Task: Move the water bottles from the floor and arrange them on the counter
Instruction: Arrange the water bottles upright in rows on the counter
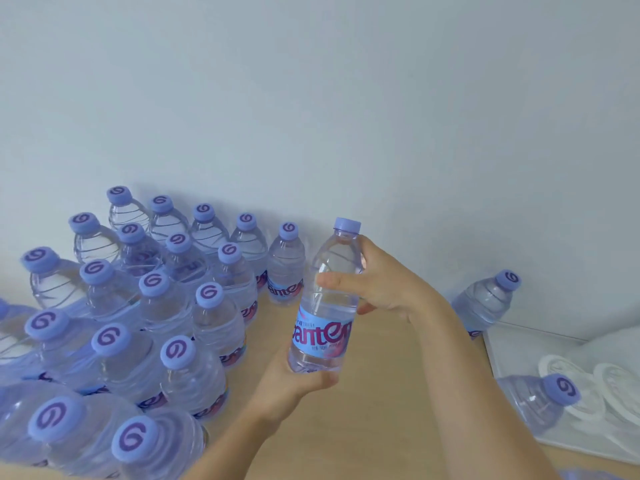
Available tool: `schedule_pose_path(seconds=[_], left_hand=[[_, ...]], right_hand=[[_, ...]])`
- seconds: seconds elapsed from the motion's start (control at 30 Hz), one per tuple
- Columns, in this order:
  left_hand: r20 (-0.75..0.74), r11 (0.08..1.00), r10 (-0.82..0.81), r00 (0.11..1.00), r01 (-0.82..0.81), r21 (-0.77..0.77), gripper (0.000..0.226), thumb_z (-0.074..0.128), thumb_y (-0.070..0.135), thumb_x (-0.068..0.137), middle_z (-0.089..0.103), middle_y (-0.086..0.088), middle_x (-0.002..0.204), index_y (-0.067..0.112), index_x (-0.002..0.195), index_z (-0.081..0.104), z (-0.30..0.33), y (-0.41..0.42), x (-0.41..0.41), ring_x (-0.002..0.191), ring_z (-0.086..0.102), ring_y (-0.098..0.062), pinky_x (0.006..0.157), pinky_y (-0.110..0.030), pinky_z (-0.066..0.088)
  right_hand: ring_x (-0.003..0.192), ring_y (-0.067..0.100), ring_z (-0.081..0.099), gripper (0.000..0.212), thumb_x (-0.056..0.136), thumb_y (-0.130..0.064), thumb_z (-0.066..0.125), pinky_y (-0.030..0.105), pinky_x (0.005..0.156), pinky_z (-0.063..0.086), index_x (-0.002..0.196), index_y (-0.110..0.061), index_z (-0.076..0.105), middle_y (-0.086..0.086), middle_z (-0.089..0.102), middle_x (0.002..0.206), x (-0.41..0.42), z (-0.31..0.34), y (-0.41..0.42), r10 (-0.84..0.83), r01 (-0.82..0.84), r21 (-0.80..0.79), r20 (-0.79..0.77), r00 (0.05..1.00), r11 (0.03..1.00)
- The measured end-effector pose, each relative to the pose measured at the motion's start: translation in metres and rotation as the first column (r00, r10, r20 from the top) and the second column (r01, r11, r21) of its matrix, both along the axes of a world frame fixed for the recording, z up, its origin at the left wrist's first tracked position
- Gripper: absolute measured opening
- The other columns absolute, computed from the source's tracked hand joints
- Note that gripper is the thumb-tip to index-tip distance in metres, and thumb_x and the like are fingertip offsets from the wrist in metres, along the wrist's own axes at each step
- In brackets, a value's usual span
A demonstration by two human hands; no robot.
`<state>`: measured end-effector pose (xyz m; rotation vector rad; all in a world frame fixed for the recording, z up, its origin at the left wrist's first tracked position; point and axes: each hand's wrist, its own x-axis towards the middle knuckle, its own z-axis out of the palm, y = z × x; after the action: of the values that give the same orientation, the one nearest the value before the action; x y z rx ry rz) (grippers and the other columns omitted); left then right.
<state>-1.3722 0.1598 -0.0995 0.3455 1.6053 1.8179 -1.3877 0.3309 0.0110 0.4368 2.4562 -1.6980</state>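
Both hands held one bottle (325,299) upright above the counter (381,393): left hand (294,379) cupped under its base, right hand (374,282) wrapped round its shoulder, just right of the bottle rows (149,306) by the wall.

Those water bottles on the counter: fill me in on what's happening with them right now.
A person is holding one water bottle upright above the wooden counter. The left hand cups its base, and the right hand has its grip round the upper body below the purple cap. A block of standing bottles already fills the counter's left side in rows against the wall. The held bottle hangs by the right end of the block. Two other bottles sit apart on the right.
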Motion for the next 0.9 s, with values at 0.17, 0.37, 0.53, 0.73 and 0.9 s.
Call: schedule_pose_path(seconds=[0.17, 0.37, 0.53, 0.73, 0.9], left_hand=[[-0.031, 0.947, 0.28, 0.959, -0.282, -0.155, 0.044, 0.07, 0.013, 0.049, 0.069, -0.002, 0.083, 0.014, 0.092, 0.062, -0.024, 0.003, -0.015, 0.074, 0.061, -0.015, 0.066, -0.023, 0.051], [0.046, 0.839, 0.453, 0.89, -0.409, -0.359, 0.065, 0.061, 0.001, 0.078, 0.041, -0.004, 0.131, 0.015, 0.137, 0.038, -0.056, 0.012, -0.015, 0.113, 0.043, -0.014, 0.09, -0.032, 0.041], [0.144, 0.851, 0.482, 0.864, -0.422, -0.313, 0.056, 0.054, -0.001, 0.082, 0.043, -0.004, 0.092, 0.02, 0.134, 0.046, -0.062, 0.017, -0.024, 0.084, 0.049, -0.022, 0.069, -0.022, 0.038], [0.163, 0.818, 0.537, 0.828, -0.462, -0.343, 0.064, 0.055, 0.005, 0.085, 0.046, 0.02, 0.086, 0.021, 0.143, 0.034, -0.062, 0.017, -0.033, 0.081, 0.049, -0.003, 0.074, -0.022, 0.036], [0.182, 0.813, 0.547, 0.817, -0.466, -0.351, 0.065, 0.054, 0.005, 0.086, 0.048, 0.021, 0.087, 0.02, 0.145, 0.032, -0.064, 0.015, -0.036, 0.078, 0.048, 0.004, 0.066, -0.018, 0.037]], right_hand=[[0.106, 0.006, 0.061, 0.062, 0.061, -0.03, 0.085, 0.029, 0.085, 0.051, 0.115, -0.031, 0.054, -0.013, 0.065, 0.111, -0.022, -0.02, -0.015, 0.113, -0.11, 0.049, -0.066, 0.991, 0.993], [0.104, 0.009, 0.059, 0.067, 0.056, -0.03, 0.088, 0.032, 0.089, 0.05, 0.113, -0.027, 0.051, -0.009, 0.06, 0.114, -0.04, -0.065, -0.032, 0.081, -0.068, 0.182, -0.06, 0.995, 0.981], [0.079, -0.014, 0.055, 0.055, 0.056, -0.024, 0.087, 0.003, 0.06, 0.039, 0.091, -0.037, 0.048, -0.021, 0.059, 0.094, -0.045, -0.088, -0.041, 0.037, -0.023, 0.15, -0.093, 0.995, 0.988], [0.101, 0.001, 0.047, 0.061, 0.059, -0.025, 0.087, 0.01, 0.078, 0.036, 0.098, -0.04, 0.042, -0.008, 0.043, 0.114, -0.05, -0.11, -0.05, -0.046, 0.069, 0.146, -0.158, 0.986, 0.987], [0.102, 0.002, 0.046, 0.062, 0.063, -0.024, 0.085, 0.016, 0.085, 0.037, 0.108, -0.035, 0.044, -0.009, 0.039, 0.111, -0.058, -0.112, -0.053, -0.021, 0.043, 0.139, -0.154, 0.988, 0.989]])
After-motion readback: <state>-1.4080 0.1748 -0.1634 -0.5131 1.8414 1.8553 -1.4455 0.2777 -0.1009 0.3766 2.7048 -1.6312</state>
